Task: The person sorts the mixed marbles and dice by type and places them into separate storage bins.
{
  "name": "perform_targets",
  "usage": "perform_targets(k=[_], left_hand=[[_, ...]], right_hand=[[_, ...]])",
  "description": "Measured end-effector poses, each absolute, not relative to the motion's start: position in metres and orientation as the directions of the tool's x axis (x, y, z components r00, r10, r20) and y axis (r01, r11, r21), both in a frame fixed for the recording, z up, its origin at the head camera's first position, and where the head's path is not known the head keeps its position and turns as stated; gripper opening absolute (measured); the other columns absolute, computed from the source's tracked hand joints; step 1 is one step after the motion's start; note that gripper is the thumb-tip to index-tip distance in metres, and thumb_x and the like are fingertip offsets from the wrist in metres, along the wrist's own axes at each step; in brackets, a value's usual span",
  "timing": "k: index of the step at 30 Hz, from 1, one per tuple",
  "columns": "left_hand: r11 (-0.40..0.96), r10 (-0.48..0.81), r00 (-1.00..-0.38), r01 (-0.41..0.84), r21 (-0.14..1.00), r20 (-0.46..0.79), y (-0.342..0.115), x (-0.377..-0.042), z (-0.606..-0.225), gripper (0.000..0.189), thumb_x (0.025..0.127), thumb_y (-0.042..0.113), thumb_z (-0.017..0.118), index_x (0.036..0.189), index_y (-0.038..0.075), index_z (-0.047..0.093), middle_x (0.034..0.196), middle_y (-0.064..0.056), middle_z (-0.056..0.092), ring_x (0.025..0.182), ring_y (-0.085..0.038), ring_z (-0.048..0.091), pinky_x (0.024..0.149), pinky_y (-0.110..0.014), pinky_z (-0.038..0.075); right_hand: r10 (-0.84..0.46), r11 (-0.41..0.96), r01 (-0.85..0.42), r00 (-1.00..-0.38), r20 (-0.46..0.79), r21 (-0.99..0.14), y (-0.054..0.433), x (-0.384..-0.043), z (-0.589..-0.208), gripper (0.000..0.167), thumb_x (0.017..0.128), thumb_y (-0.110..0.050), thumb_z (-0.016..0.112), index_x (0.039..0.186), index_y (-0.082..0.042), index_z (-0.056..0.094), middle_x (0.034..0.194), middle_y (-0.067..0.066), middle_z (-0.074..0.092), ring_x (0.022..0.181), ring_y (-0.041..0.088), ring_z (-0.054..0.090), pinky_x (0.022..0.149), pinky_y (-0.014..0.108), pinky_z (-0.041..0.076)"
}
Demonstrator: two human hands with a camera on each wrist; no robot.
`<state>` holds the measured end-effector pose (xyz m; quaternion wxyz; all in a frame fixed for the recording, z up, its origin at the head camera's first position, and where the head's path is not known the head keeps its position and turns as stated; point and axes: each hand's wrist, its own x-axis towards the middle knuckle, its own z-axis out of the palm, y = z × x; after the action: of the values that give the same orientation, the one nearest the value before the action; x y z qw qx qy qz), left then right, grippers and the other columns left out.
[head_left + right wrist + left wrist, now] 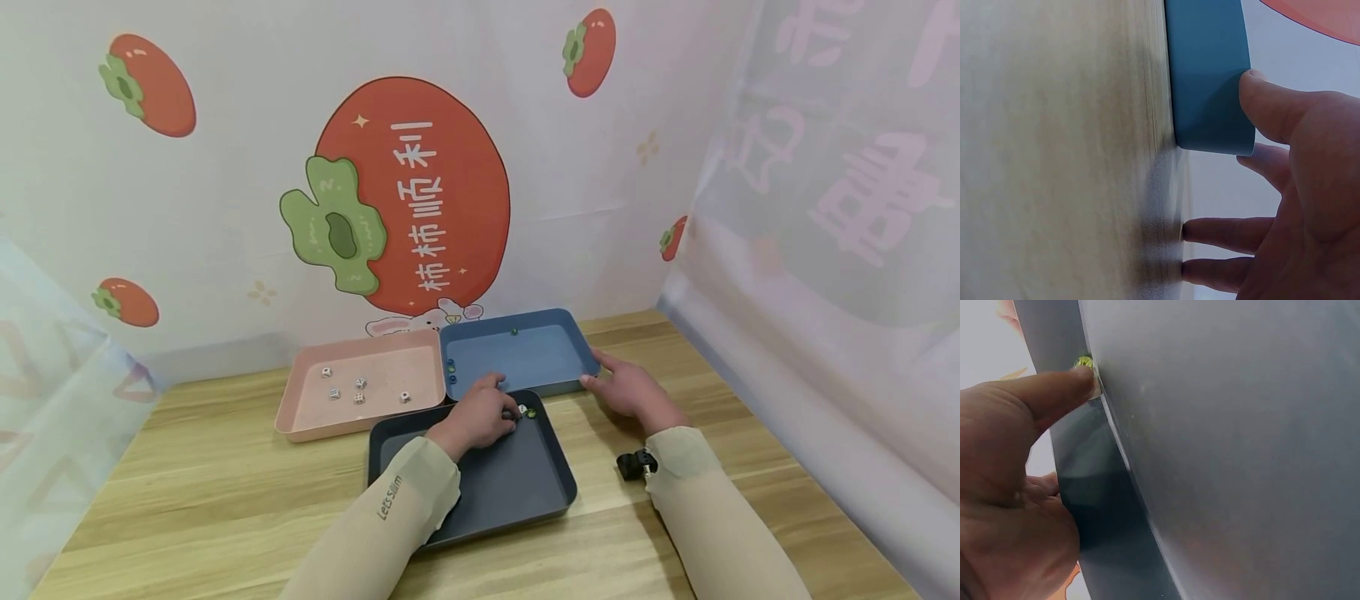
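Note:
My left hand (480, 417) reaches over the far rim of the dark grey tray (517, 483). In the left wrist view its straight thumb touches a white die (1095, 391) by the tray wall, with a green marble (1085, 361) just beyond; the other fingers are partly hidden behind the wall. At the blue tray's (540, 354) near right corner, my right hand (630, 390) holds the rim between thumb and index finger. Its other fingers stretch down toward the table. A few small marbles (452, 368) lie at the blue tray's left side, and another marble (514, 332) near its back.
A pink tray (382, 358) with several white dice (360, 383) stands left of the blue one, both behind the dark tray. A black clip-like object (636, 464) is by the right cuff. Printed cloth (225, 208) hangs behind the wooden table (187, 483).

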<state>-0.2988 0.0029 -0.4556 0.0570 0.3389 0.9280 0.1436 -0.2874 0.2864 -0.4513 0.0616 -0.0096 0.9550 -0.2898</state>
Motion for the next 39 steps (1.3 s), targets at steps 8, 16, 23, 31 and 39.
perform_targets(k=[8,16,23,31,39], left_hand=[[0.717,0.625,-0.781,0.577,0.391,0.006,0.004,-0.301,-0.457,0.014,0.096,0.025,0.069,0.106,0.022,0.079,0.151,-0.012,0.041,0.141,-0.026,0.033,0.110,-0.044,0.034],[0.656,0.589,-0.808,0.464,0.596,-0.019,0.001,-0.302,-0.449,0.017,0.096,0.026,0.068,0.108,0.020,0.078,0.153,-0.012,0.039,0.141,-0.030,0.033,0.109,-0.049,0.034],[0.476,0.501,-0.865,0.296,0.828,0.021,-0.009,-0.304,-0.432,0.026,0.096,0.033,0.067,0.115,0.019,0.076,0.155,-0.006,0.037,0.145,-0.031,0.025,0.110,-0.057,0.029],[0.384,0.405,-0.909,0.263,0.885,0.094,-0.021,-0.307,-0.416,0.024,0.096,0.032,0.067,0.115,0.019,0.076,0.154,0.004,0.038,0.145,-0.025,0.024,0.104,-0.051,0.040],[0.401,0.248,-0.962,0.208,0.892,0.113,-0.029,-0.314,-0.396,0.026,0.096,0.030,0.068,0.115,0.014,0.076,0.155,-0.004,0.037,0.146,-0.028,0.019,0.104,-0.052,0.040]], right_hand=[[-0.052,0.837,0.018,-0.992,-0.113,-0.547,0.288,-0.289,-0.452,0.074,0.102,-0.048,0.050,0.160,-0.014,0.020,0.152,0.026,0.037,0.136,0.049,0.035,0.105,0.064,0.030],[-0.050,0.834,0.028,-0.991,-0.126,-0.550,0.288,-0.287,-0.452,0.074,0.102,-0.048,0.051,0.161,-0.014,0.019,0.151,0.027,0.038,0.135,0.050,0.035,0.105,0.065,0.030],[-0.048,0.834,0.025,-0.992,-0.116,-0.552,0.290,-0.286,-0.451,0.074,0.102,-0.048,0.050,0.160,-0.014,0.020,0.150,0.027,0.039,0.135,0.049,0.036,0.105,0.065,0.030],[-0.051,0.824,0.029,-0.991,-0.126,-0.565,0.286,-0.286,-0.450,0.075,0.102,-0.049,0.051,0.160,-0.014,0.020,0.152,0.026,0.037,0.136,0.049,0.033,0.105,0.065,0.030],[-0.057,0.835,0.012,-0.992,-0.109,-0.550,0.286,-0.287,-0.452,0.074,0.102,-0.049,0.050,0.160,-0.013,0.020,0.150,0.027,0.039,0.135,0.049,0.036,0.104,0.064,0.031]])
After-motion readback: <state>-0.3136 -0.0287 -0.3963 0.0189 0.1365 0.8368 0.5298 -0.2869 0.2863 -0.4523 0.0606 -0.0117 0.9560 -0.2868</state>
